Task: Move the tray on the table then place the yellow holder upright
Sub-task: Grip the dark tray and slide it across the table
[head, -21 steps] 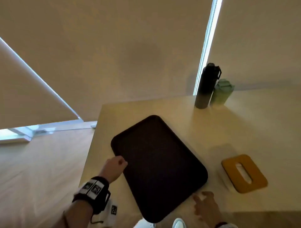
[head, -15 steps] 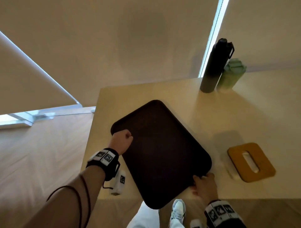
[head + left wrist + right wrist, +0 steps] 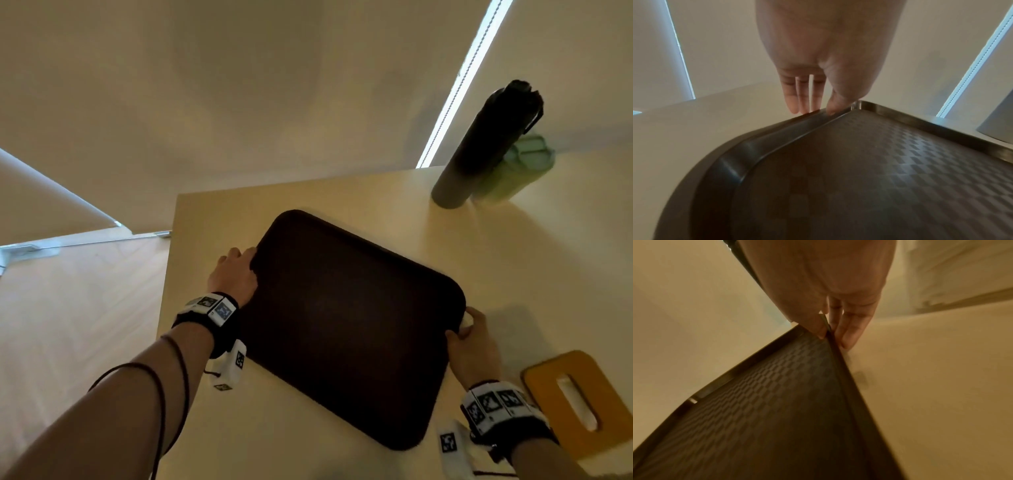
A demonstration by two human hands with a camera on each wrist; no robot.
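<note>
A light wooden table bears the dark tray (checker-textured inside). The left hand pinches its left rim, the right hand its right rim. The yellow holder lies flat just beside the right wrist.

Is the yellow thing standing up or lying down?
Lying down. The yellow holder rests flat on the table, its slotted face up, beside the right hand gripping the tray.
</note>
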